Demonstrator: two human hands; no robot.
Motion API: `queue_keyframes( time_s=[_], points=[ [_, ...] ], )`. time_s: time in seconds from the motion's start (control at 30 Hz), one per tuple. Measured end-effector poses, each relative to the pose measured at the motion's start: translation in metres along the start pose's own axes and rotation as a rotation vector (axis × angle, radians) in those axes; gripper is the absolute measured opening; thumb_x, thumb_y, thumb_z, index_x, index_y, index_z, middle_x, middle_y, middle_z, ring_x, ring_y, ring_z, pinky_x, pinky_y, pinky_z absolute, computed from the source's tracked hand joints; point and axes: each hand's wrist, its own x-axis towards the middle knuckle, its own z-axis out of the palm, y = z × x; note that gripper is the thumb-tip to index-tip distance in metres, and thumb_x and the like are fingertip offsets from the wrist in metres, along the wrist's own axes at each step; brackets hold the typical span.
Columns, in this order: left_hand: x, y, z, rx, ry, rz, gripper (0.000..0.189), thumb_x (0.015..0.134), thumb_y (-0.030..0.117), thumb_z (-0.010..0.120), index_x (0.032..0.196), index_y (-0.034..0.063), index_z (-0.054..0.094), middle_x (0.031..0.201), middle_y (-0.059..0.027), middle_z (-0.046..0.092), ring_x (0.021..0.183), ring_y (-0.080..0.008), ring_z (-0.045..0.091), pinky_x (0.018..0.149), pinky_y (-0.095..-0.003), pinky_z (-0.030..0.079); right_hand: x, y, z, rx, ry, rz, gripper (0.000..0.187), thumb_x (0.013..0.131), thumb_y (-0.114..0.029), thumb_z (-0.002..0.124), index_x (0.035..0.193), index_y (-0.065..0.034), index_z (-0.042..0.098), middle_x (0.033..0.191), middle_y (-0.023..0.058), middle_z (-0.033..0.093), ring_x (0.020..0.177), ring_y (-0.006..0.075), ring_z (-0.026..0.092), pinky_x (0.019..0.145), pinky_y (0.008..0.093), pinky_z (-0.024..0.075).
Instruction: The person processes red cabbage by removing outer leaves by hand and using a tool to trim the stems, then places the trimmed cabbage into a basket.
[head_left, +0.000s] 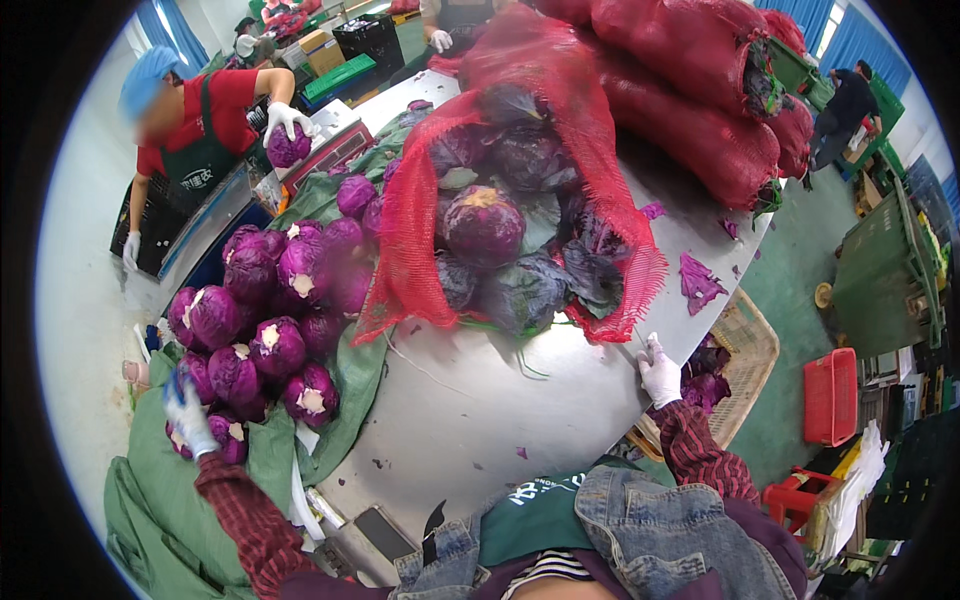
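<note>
My left hand (189, 414), in a white glove with blue on it, is against the purple cabbages at the lower left of the pile; whether its fingers grip one is not plain. Trimmed red cabbages (277, 346) with pale cut stems lie heaped on green cloth. My right hand (660, 375), gloved in white, rests at the right edge of the metal table (450, 405), holding nothing that I can see. Between and beyond my hands, an open red mesh sack (409, 270) spills cabbages, one of them purple (484, 227), others wrapped in dark outer leaves (525, 289).
Full red mesh sacks (675, 112) are stacked at the back right. A pale plastic basket (742, 360) with purple leaves stands below the right edge. At the left, a co-worker (202, 127) holds a cabbage (288, 145) near a scale. A phone (384, 532) lies near my body.
</note>
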Motion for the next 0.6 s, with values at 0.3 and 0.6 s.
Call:
queue_keyframes(
  time_s=[0.3,0.6],
  points=[
    [-0.147,0.386,0.213,-1.273,-0.986,-0.264,0.067,0.092,0.015,0.061,0.151,0.0185,0.028,0.142,-0.0104,0.04,0.118,-0.0215,0.052,0.095,-0.0366,0.047,-0.005,-0.093,-0.058,0.715,0.305,-0.326,0.031,0.094,-0.025,0.06,0.114,-0.0016,0.064,0.068,0.0033,0.062,0.051,0.0101,0.056,0.049,0.0284,0.0495],
    [-0.172,0.458,0.321,-1.343,-0.541,-0.272,0.093,0.083,0.005,0.07,0.153,0.0072,0.011,0.147,-0.0125,0.034,0.129,-0.0236,0.04,0.106,-0.0345,0.036,0.145,-0.262,-0.083,0.7,-0.535,-0.306,0.076,0.087,-0.037,0.067,0.148,-0.008,0.032,0.067,0.0101,0.059,0.047,0.0147,0.054,0.046,0.0308,0.0462]
  ],
)
